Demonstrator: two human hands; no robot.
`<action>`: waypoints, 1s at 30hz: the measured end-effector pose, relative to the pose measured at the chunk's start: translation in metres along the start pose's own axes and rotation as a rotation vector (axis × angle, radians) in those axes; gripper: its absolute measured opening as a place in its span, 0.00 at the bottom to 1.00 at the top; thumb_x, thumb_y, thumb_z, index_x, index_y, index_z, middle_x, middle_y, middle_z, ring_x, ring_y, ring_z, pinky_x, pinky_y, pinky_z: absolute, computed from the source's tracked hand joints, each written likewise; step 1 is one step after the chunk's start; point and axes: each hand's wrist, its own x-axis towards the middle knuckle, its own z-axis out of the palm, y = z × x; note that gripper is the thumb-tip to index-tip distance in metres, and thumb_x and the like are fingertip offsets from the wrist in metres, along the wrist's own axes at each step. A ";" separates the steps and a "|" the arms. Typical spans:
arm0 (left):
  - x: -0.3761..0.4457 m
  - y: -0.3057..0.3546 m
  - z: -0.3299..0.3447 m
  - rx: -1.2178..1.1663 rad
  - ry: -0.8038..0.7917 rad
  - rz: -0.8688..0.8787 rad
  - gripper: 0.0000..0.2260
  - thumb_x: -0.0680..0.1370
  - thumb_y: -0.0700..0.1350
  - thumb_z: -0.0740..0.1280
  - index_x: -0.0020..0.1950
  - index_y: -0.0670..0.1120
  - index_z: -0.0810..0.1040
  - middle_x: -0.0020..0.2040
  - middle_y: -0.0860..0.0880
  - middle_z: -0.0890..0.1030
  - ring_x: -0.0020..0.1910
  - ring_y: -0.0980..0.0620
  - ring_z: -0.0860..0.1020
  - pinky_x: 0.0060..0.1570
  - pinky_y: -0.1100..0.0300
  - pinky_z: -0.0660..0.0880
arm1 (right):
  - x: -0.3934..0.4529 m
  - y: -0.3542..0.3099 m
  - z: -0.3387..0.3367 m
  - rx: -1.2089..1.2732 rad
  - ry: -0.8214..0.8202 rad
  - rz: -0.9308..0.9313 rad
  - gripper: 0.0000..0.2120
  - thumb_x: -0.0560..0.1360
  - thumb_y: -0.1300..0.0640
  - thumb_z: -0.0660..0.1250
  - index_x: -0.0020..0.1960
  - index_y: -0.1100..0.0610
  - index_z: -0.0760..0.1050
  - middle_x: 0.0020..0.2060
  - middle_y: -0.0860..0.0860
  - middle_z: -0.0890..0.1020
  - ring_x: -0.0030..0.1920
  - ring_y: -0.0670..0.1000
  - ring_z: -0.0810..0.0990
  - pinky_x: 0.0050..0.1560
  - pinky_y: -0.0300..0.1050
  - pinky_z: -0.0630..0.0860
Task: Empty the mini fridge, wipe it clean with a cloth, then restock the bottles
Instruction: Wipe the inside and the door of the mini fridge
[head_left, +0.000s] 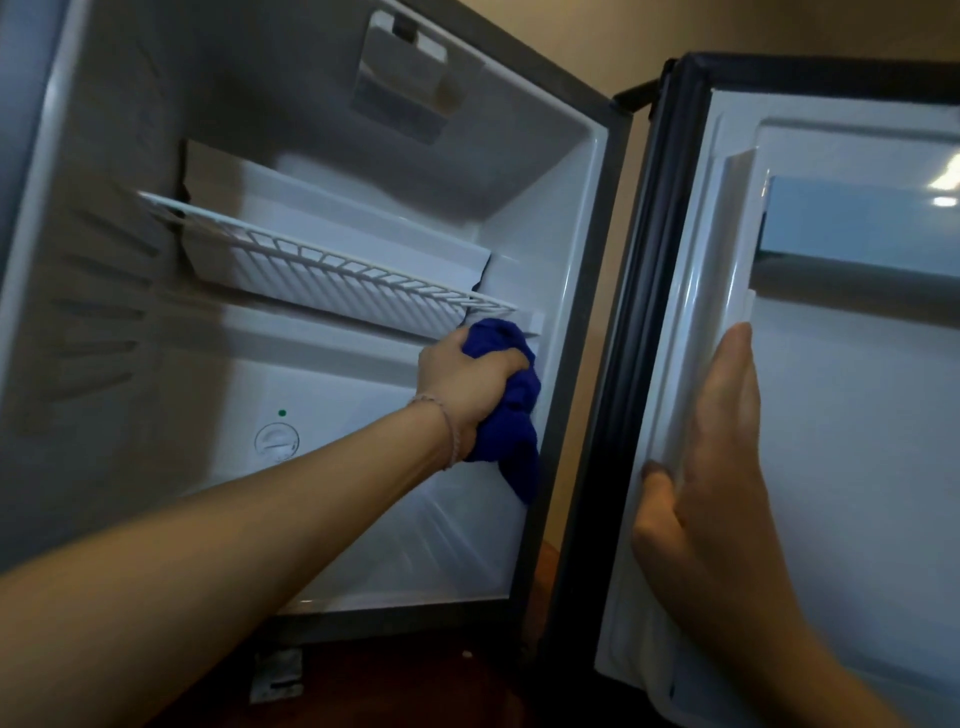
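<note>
The mini fridge stands open, with no bottles in sight inside it. My left hand is shut on a bunched dark blue cloth, pressing it against the inner right wall just below the white wire shelf. Part of the cloth hangs down below my fist. My right hand lies flat on the inside of the open door, thumb hooked around the white door seal at its hinge-side edge.
A round thermostat dial with a green dot above it sits on the back wall. A light housing is on the fridge ceiling. The door has a shelf rail. Dark wood floor lies below the fridge.
</note>
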 end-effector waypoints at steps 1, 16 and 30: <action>0.001 0.002 -0.001 -0.021 -0.004 -0.025 0.12 0.68 0.37 0.75 0.49 0.46 0.81 0.44 0.41 0.83 0.40 0.45 0.81 0.40 0.52 0.81 | 0.000 0.000 0.000 -0.001 -0.006 -0.006 0.52 0.70 0.79 0.61 0.77 0.46 0.36 0.80 0.48 0.41 0.78 0.37 0.39 0.72 0.27 0.40; 0.063 -0.018 -0.017 -0.006 0.196 -0.081 0.07 0.69 0.36 0.73 0.43 0.45 0.80 0.41 0.42 0.82 0.38 0.45 0.79 0.44 0.47 0.82 | 0.001 0.001 0.000 -0.051 0.021 -0.019 0.55 0.68 0.82 0.62 0.77 0.45 0.38 0.80 0.47 0.44 0.77 0.37 0.41 0.72 0.26 0.41; 0.009 0.000 -0.001 -0.062 0.110 -0.059 0.20 0.63 0.44 0.76 0.53 0.50 0.78 0.55 0.41 0.81 0.49 0.41 0.82 0.49 0.43 0.82 | 0.001 -0.001 0.001 -0.025 0.038 -0.021 0.50 0.69 0.80 0.59 0.78 0.50 0.38 0.80 0.51 0.44 0.78 0.39 0.41 0.72 0.26 0.41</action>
